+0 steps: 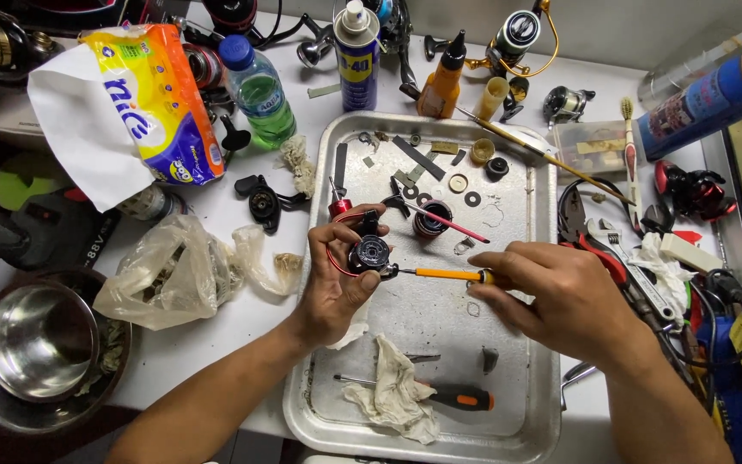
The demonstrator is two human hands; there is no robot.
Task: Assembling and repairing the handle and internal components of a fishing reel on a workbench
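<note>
While our left hand [341, 275] curls around the black-and-red reel part [369, 254], lifting it clear above the metal tray [543, 258] so its side faces the tool, our right hand [560, 288] pinches the small yellow-handled screwdriver [444, 274] level, tip touching the part. Holding over the tray seems meant to catch anything that drops. Just below our left hand lies a grimy rag [392, 395] over an orange-and-black screwdriver [461, 398]. Beyond the fingers stands a little dark pot with a pink-handled brush [453, 221], and loose washers lie farther off.
</note>
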